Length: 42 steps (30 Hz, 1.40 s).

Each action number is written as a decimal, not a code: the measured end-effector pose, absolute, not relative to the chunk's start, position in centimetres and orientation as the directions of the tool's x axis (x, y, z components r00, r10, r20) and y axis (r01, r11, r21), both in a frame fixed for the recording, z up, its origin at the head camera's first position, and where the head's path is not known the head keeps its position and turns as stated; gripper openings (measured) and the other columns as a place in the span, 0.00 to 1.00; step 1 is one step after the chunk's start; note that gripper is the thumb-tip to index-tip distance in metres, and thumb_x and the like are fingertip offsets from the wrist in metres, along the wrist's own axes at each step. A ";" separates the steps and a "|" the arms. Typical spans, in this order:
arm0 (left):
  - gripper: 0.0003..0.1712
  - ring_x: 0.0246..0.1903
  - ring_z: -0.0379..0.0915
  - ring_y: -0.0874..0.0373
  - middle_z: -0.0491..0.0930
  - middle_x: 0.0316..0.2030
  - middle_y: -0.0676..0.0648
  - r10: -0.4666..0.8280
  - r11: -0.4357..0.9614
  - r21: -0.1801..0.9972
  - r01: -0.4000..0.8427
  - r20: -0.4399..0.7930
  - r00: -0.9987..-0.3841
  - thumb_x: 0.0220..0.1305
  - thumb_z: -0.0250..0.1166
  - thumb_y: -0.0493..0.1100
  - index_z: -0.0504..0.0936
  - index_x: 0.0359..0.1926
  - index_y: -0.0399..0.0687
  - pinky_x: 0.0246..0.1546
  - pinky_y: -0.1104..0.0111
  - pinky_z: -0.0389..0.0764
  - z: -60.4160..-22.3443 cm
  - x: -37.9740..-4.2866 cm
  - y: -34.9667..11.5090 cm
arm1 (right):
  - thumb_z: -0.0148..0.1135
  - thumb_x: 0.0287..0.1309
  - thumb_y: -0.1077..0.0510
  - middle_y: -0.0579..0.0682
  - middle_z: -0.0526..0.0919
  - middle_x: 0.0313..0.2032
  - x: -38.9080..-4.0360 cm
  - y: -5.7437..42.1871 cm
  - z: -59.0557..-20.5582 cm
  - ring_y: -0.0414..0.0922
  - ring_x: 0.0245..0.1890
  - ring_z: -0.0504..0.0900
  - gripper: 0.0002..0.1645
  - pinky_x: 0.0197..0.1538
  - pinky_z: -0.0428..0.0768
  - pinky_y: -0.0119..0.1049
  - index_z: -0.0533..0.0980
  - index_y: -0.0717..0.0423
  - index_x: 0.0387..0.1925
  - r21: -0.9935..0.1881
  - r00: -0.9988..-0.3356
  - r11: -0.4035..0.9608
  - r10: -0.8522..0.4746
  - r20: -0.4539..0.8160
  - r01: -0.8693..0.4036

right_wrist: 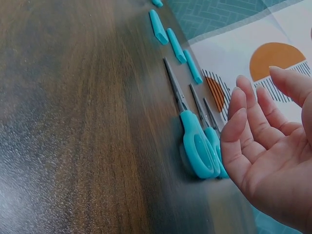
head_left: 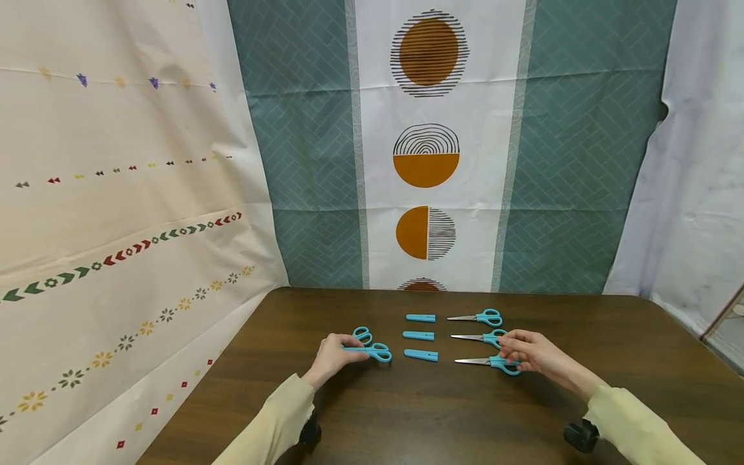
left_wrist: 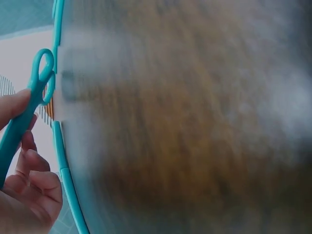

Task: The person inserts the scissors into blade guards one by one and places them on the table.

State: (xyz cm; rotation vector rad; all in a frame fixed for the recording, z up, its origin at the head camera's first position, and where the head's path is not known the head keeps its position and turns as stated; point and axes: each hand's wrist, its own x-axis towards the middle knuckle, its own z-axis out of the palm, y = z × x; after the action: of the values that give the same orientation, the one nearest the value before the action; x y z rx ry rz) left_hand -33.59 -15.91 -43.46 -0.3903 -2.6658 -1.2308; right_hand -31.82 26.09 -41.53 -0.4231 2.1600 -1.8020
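Head view: at 9 o'clock from three loose sheaths [head_left: 418, 336], my left hand [head_left: 334, 356] pinches one pair of scissors [left_wrist: 18, 126], apparently sheathed; another pair [head_left: 363, 334] lies at its 1 o'clock. I judge those two done, with three bare scissors [head_left: 489, 338] left at 3 o'clock. My relaxed right hand [head_left: 535, 352] beside them grips nothing. My left hand hides both pairs' far ends; its wrist view is largely blurred.
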 end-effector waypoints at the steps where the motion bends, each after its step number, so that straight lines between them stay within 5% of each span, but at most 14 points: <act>1: 0.12 0.29 0.71 0.60 0.79 0.25 0.56 0.158 0.630 0.715 0.303 0.265 -0.951 0.42 0.74 0.47 0.85 0.29 0.48 0.28 0.66 0.71 -43.5 -33.6 -15.9 | 0.51 0.64 0.52 0.57 0.77 0.35 -31.8 26.1 -41.5 0.48 0.33 0.76 0.20 0.36 0.76 0.41 0.68 0.69 0.43 -0.985 -0.913 0.170 -0.407 -0.036 -0.037; 15: 0.12 0.30 0.72 0.58 0.79 0.25 0.55 0.163 0.651 0.701 0.293 0.247 -0.955 0.41 0.74 0.45 0.85 0.28 0.45 0.29 0.66 0.71 -43.4 -33.5 -15.9 | 0.51 0.64 0.55 0.56 0.77 0.35 -32.1 27.1 -42.0 0.49 0.34 0.76 0.23 0.36 0.76 0.41 0.65 0.75 0.46 -0.980 -0.923 0.188 -0.386 -0.013 -0.065; 26: 0.12 0.30 0.72 0.57 0.79 0.26 0.54 0.174 0.659 0.697 0.284 0.226 -0.959 0.43 0.74 0.45 0.85 0.29 0.44 0.29 0.66 0.72 -43.4 -33.4 -16.1 | 0.64 0.54 0.55 0.54 0.75 0.36 -32.2 27.1 -42.6 0.49 0.36 0.75 0.29 0.36 0.76 0.42 0.65 0.73 0.47 -0.933 -0.974 0.352 -0.226 -0.001 -0.081; 42: 0.11 0.27 0.69 0.60 0.77 0.24 0.55 0.188 0.675 0.685 0.274 0.199 -0.962 0.43 0.73 0.44 0.84 0.28 0.44 0.27 0.66 0.70 -43.8 -33.5 -16.2 | 0.72 0.42 0.55 0.55 0.72 0.33 -32.2 27.3 -43.6 0.45 0.22 0.68 0.34 0.21 0.69 0.33 0.67 0.76 0.43 -0.792 -0.966 0.575 -0.249 0.068 -0.204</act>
State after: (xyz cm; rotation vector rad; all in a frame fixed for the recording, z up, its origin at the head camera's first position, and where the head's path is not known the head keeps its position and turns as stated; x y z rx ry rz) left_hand -33.45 -16.16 -43.75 -0.3838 -2.7720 -1.1611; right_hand -32.15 27.29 -43.63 -0.3954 2.7426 -1.3690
